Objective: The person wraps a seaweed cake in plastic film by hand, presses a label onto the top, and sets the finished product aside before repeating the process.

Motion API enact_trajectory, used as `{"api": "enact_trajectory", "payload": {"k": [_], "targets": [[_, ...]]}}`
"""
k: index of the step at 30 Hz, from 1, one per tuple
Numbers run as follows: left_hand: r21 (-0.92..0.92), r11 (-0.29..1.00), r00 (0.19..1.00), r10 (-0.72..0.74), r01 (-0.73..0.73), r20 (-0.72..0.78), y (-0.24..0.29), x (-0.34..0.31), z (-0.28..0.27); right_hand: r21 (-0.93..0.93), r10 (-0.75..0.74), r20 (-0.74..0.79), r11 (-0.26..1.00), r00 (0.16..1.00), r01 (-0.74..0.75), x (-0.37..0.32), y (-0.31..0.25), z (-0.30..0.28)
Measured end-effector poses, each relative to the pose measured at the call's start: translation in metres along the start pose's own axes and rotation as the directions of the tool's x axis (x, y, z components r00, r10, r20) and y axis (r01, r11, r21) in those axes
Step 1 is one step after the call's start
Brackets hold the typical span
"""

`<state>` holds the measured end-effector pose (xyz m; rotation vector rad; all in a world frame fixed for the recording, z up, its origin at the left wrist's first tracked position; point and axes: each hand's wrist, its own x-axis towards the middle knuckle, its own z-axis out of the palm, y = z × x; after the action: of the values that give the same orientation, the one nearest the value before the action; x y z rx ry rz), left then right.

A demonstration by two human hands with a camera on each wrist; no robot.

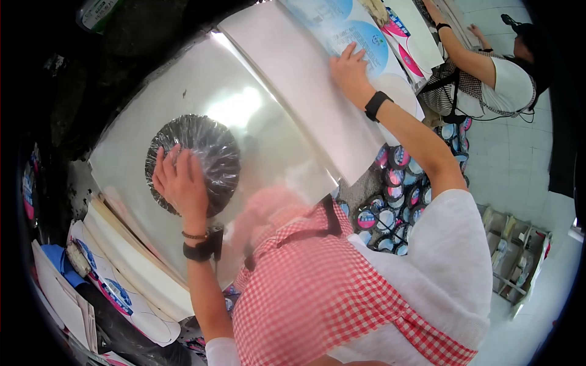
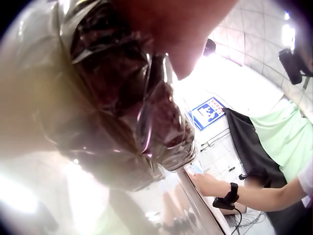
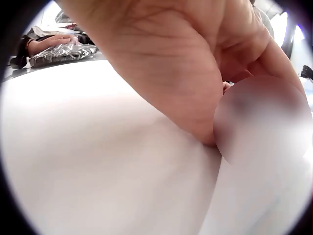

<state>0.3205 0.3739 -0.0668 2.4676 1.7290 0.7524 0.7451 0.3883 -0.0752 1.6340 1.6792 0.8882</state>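
In the head view my left hand [image 1: 183, 186] rests with spread fingers on a round, dark package [image 1: 213, 143] in shiny, crinkled clear film. The package lies on a glossy metal tabletop [image 1: 278, 137]. Close up in the left wrist view, the crinkled film [image 2: 146, 117] fills much of the picture, part of it behind the hand. My right hand [image 1: 354, 76] lies over printed blue round labels [image 1: 366, 39], fingers spread and fingertips on them. Beneath its wrist stretches a large white sheet [image 1: 287, 79]; in the right wrist view the palm [image 3: 171, 63] is close over white paper [image 3: 98, 147].
Stacked white boards with pink and blue labels [image 1: 116, 293] stand at the lower left. Many round labelled packages [image 1: 397, 177] are piled beyond the table's right edge. Another person [image 1: 488, 79] works at the upper right. A divided rack [image 1: 516, 256] stands on the floor.
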Motion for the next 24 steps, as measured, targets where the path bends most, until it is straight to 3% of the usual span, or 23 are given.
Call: {"api": "enact_trajectory", "payload": {"k": [3,6,9,12,15,16,19,20,22,24], "targets": [[-0.017,1.000,1.000,0.008,-0.008,-0.006,0.000,0.000,-0.001,0.054,0.041,0.039,0.998,0.998,-0.043,0.004,-0.004,0.000],[-0.024,1.000,1.000,-0.002,0.002,-0.008,0.000,0.000,-0.001,0.547,0.031,0.065,0.835,0.997,-0.062,0.006,0.019,0.006],[0.007,1.000,0.999,0.006,-0.006,-0.052,0.001,0.001,0.002,0.369,0.102,-0.127,0.928,0.987,-0.049,-0.006,0.013,0.014],[-0.010,1.000,0.999,0.015,-0.016,-0.048,0.000,0.001,0.001,0.173,0.094,-0.047,0.981,0.995,-0.084,0.000,-0.006,0.016],[-0.033,0.999,0.998,0.022,-0.024,-0.066,-0.001,0.000,0.001,-0.225,0.026,0.130,0.974,0.991,0.004,-0.001,-0.014,-0.009],[-0.026,0.999,0.998,0.022,-0.023,-0.060,0.000,-0.001,0.002,-0.216,0.053,0.161,0.976,0.985,-0.017,0.001,-0.016,-0.008],[-0.015,1.000,0.998,0.011,-0.012,-0.065,-0.001,0.001,0.002,0.049,-0.101,0.011,0.994,0.995,0.100,0.005,-0.012,0.054],[-0.022,1.000,0.997,0.009,-0.010,-0.071,-0.001,0.001,0.002,0.242,-0.031,-0.028,0.970,0.999,0.037,0.002,0.005,0.036],[-0.021,1.000,0.997,-0.006,0.004,-0.081,0.001,-0.001,0.003,0.601,0.101,-0.054,0.797,0.993,-0.048,-0.011,0.034,0.004],[-0.008,1.000,0.997,0.001,-0.001,-0.083,-0.001,-0.001,0.005,0.563,0.164,-0.255,0.827,0.953,0.008,-0.015,0.036,0.004]]}}
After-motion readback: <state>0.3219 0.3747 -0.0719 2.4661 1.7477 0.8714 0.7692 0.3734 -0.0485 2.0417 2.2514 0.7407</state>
